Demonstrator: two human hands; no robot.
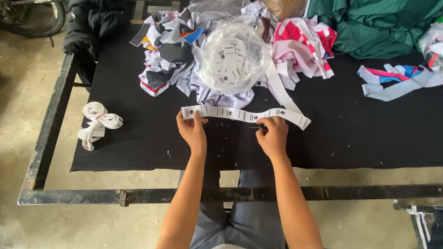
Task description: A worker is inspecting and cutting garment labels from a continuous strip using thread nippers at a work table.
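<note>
I pinch the light, floppy label strip (244, 116) just below the plastic-wrapped roll (234, 57), left hand (193, 132) closed at its end, right hand (273, 136) closed mid-length.

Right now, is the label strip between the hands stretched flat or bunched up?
Stretched flat: the label strip lies along the black cloth, left hand pinching one end, right hand farther along.

A long white label strip (244, 116) is lying across the black table (130, 140). A clear bag of round white labels (234, 57) is sitting just behind it.
</note>
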